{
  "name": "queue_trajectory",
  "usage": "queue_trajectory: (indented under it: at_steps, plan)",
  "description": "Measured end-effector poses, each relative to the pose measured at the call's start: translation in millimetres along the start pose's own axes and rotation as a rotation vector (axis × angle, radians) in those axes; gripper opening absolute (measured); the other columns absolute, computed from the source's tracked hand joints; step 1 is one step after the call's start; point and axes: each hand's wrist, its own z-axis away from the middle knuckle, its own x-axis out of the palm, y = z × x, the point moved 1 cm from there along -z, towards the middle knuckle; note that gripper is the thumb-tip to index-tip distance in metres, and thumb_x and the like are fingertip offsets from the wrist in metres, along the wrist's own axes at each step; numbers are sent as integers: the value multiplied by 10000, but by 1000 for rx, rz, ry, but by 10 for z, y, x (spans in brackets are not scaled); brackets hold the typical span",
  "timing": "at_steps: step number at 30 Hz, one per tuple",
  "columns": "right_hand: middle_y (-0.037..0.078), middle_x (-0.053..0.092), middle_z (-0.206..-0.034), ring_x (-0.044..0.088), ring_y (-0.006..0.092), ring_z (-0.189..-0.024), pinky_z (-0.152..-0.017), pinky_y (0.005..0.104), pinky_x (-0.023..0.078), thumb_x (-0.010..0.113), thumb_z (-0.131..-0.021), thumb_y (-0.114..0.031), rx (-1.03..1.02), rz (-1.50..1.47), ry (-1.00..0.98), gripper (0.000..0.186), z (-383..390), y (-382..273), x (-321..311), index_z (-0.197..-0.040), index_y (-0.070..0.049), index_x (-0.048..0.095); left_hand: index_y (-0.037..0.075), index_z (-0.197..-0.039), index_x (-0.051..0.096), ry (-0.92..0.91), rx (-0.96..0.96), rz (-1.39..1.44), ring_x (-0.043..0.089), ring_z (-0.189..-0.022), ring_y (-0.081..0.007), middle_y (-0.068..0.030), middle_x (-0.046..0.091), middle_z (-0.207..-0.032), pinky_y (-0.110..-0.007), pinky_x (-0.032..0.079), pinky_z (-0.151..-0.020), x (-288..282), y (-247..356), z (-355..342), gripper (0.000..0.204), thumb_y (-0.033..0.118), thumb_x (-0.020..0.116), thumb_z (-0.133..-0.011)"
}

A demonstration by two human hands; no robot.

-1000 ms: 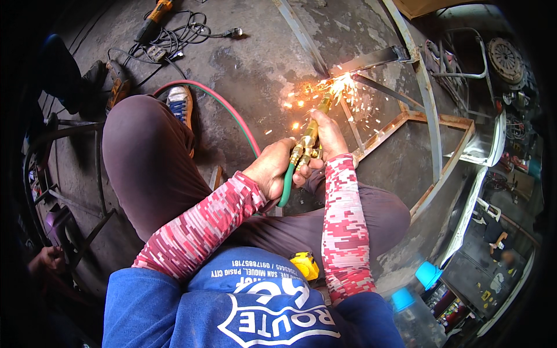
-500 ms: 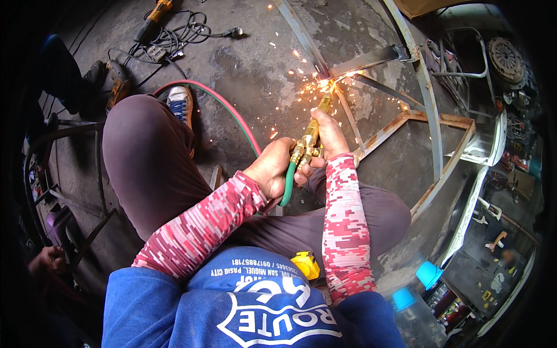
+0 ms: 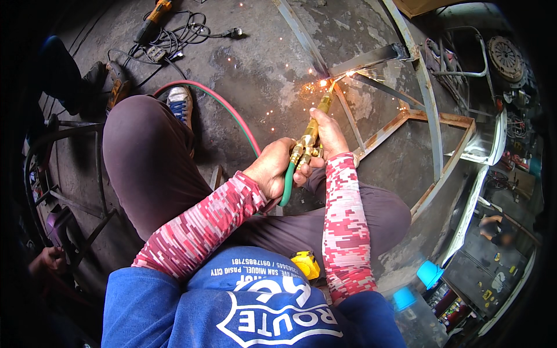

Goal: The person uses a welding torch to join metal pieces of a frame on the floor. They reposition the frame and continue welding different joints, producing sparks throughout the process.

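Gripping: left hand and right hand, two, both bare, both wrapped around one brass torch; left at the rear fittings, right on the barrel, thumb laid along it.
Torch tip: slim, slanting up and rightward to a glowing joint; I cannot tell from here whether it touches.
Sparks: two bright spots, with tiny orange points scattered around.
Steel bars: at least four meet near the glow, flat and straight-edged; one broad and blackened, one narrow and rusty.
Hoses: two, smooth; one red hose, one green hose looping below the torch.
Sleeves: two, red-and-white pixel-patterned fabric.
Tape measure: one, yellow, at the waist.
Room to move: rough, stained concrete floor spreads left of the joint toward one corded power tool; one long bar bounds the right.
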Motion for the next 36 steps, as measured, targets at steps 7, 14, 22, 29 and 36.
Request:
queue_trajectory:
  at_steps: [7,14,22,29,36]
  plan:
    - [11,558,-798,513,137,-672,-618,334,434,681,-961,-423,-4,3,-6,330,20,-21,-11,-924,-101,621,14,-1328,468,13,-8,9,536,-578,-121,-182,694,-962,-229,469,-428,32,-4,2,480,354,185,-1140]
    - [9,554,-794,518,138,-676,-618,331,430,683,-957,-422,-11,24,-11,327,-11,-20,-36,-917,-104,617,20,-1330,468,24,-5,0,523,-573,-115,-172,691,-953,-227,464,-425,54,-8,1,494,375,179,-1144]
    - [9,561,-794,519,139,-680,-622,331,428,682,-959,-422,-19,22,1,332,-9,-29,-48,-914,-98,623,17,-1330,465,7,-19,25,531,-579,-126,-190,693,-971,-239,473,-429,61,5,-1,457,316,187,-1127]
    - [13,566,-796,519,137,-674,-619,331,426,679,-962,-414,-25,28,-3,331,18,-61,-45,-906,-92,625,9,-1326,470,-3,-6,17,544,-585,-133,-189,692,-975,-241,479,-436,62,-6,-14,444,292,197,-1120]
    - [14,562,-776,519,137,-650,-598,331,424,679,-956,-406,-22,26,-10,327,18,-66,-45,-906,-87,625,-4,-1309,476,-8,-7,18,544,-582,-129,-178,684,-968,-238,476,-434,58,-7,-7,447,289,193,-1123]
